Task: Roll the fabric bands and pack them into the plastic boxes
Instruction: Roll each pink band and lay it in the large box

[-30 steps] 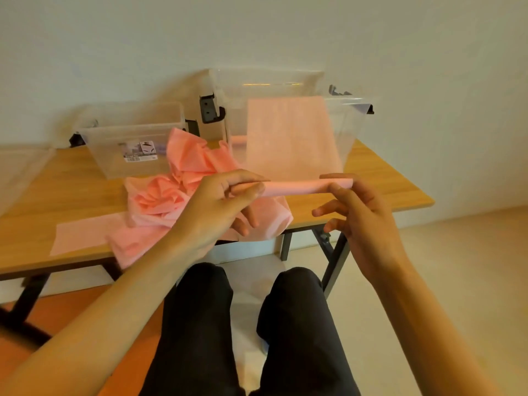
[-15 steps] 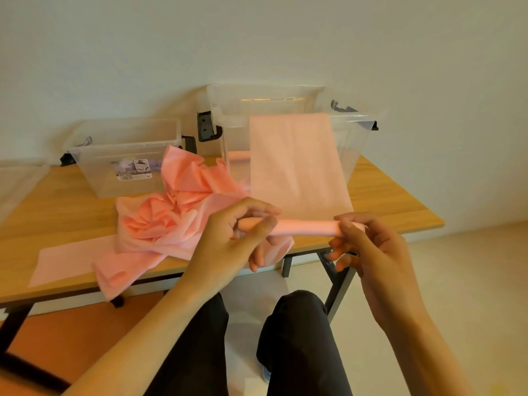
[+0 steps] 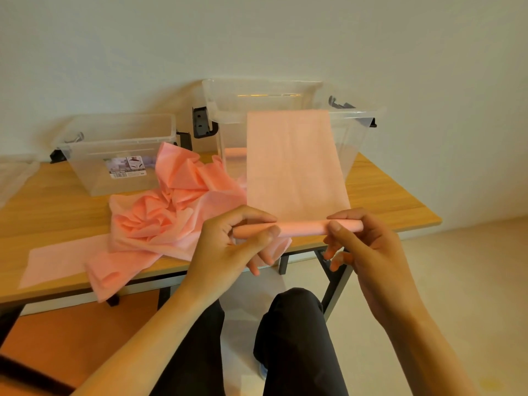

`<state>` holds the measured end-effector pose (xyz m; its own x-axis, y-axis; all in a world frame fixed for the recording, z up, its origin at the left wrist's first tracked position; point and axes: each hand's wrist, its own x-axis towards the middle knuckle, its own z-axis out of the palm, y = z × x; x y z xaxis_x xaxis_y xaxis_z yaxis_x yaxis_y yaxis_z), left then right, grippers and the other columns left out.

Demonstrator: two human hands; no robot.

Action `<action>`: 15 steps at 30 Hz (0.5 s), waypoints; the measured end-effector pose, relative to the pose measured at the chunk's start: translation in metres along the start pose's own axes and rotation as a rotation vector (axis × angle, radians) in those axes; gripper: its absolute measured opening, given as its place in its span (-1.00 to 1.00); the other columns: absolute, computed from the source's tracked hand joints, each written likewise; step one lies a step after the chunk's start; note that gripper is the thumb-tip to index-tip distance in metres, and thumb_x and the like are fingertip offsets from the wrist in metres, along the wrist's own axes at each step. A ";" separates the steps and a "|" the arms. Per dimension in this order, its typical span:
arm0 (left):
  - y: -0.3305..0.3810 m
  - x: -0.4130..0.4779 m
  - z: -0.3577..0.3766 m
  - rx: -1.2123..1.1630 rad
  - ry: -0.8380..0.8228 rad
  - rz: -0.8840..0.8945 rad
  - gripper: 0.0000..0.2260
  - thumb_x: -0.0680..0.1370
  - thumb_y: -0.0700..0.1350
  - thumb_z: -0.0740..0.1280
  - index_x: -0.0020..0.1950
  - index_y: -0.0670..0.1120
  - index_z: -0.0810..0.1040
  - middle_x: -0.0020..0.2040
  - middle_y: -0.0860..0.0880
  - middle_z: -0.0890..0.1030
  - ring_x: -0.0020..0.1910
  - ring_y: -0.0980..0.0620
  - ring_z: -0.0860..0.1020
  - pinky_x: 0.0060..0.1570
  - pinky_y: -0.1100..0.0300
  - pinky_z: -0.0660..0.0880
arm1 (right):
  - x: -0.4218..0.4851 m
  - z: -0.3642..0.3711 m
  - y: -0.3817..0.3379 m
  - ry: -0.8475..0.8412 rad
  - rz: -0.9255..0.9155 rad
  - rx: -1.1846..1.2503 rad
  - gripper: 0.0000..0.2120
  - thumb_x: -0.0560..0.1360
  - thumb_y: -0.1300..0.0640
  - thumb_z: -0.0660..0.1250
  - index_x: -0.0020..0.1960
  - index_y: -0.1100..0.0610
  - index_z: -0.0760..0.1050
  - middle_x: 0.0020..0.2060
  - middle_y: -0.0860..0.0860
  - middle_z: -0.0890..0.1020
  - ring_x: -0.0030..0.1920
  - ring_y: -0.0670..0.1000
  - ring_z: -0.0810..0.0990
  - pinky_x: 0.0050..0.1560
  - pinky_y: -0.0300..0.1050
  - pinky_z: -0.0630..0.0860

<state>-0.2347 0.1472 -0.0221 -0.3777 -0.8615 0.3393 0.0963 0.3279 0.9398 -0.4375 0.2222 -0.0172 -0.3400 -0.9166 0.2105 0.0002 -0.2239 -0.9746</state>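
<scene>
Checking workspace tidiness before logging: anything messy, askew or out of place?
Yes. The crumpled fabric pile sprawls on the table and one corner hangs over the front edge, so it might slide off. The band being rolled has its far end up against the bigger box, which looks deliberate.

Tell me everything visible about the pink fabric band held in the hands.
The pink fabric band looks thin and matte. Its near end is wound into a tight, level roll, pinched at its ends by the left hand and the right hand. The flat rest stretches up against the large clear plastic box.
</scene>
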 end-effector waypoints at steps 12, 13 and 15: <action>-0.002 0.010 -0.002 0.043 0.043 0.028 -0.87 0.48 -0.10 0.45 -0.04 -0.13 0.67 -0.38 -0.11 0.64 -0.54 0.03 0.51 -0.50 0.22 0.48 | 0.006 0.005 0.004 0.026 0.018 0.018 -0.75 0.43 0.07 0.42 0.06 0.18 0.62 -0.25 0.15 0.66 -0.33 0.08 0.60 -0.34 -0.11 0.56; -0.002 0.010 -0.003 0.028 0.029 0.027 -0.84 0.45 -0.09 0.47 -0.01 -0.12 0.66 -0.32 -0.17 0.65 -0.52 0.02 0.53 -0.50 0.21 0.48 | 0.006 0.005 0.005 0.043 0.019 0.025 -0.75 0.43 0.07 0.42 0.05 0.19 0.62 -0.27 0.14 0.66 -0.34 0.07 0.60 -0.33 -0.10 0.56; -0.002 0.009 -0.005 0.029 -0.007 0.040 -0.79 0.43 -0.16 0.50 0.04 -0.13 0.66 -0.23 -0.17 0.66 -0.45 -0.01 0.57 -0.49 0.22 0.49 | 0.006 0.006 0.006 0.077 0.025 0.040 -0.73 0.43 0.03 0.42 0.02 0.20 0.62 -0.30 0.12 0.64 -0.36 0.05 0.57 -0.31 -0.09 0.56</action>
<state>-0.2336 0.1371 -0.0209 -0.3810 -0.8446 0.3761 0.0852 0.3730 0.9239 -0.4339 0.2130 -0.0213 -0.4104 -0.8944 0.1778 0.0463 -0.2152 -0.9755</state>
